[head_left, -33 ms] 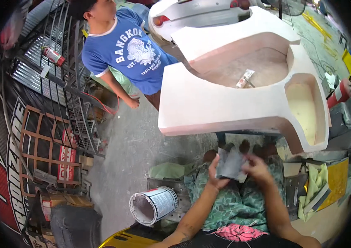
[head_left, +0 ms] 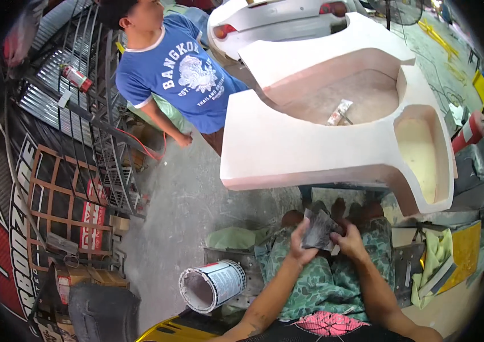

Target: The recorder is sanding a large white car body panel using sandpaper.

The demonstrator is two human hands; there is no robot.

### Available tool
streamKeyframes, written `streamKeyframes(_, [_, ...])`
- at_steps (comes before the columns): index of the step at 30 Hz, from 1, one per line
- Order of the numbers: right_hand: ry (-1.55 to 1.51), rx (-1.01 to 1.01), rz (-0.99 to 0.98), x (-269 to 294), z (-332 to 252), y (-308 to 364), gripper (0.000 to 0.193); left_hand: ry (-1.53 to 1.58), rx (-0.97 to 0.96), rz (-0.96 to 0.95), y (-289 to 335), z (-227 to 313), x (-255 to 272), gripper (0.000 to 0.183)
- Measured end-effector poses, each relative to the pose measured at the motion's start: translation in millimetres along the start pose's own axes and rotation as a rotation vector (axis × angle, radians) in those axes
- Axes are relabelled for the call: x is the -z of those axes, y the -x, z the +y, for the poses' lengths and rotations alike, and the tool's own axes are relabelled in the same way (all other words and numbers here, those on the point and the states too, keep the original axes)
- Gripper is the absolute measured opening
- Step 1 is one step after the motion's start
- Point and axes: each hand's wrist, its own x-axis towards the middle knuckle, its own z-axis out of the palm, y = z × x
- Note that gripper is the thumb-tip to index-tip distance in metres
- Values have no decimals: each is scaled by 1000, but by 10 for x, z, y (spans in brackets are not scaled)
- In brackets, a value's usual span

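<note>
While gripped by both hands (head_left: pixel 324 242), sandpaper sheet (head_left: pixel 317 229) upright.

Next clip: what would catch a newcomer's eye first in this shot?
The big pale pink moulded body panel fills the upper middle, with a small packet lying in its hollow. Just below it, the left hand and right hand hold a dark grey sheet over camouflage-patterned shorts. A person in a blue shirt stands at upper left, and an open tin can lies on its side lower left.

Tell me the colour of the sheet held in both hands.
Dark grey sheet, seen in the head view.
</note>
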Motion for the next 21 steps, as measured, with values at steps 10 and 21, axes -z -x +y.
streamKeyframes(10, [-170, -4, -216, 107, -619, -114, 64, 105, 186, -96, 11, 92, 200, 44])
streamKeyframes(21, [-32, -30, -137, 89, -537, -158, 53, -225, 143, 96, -44, -96, 237, 31])
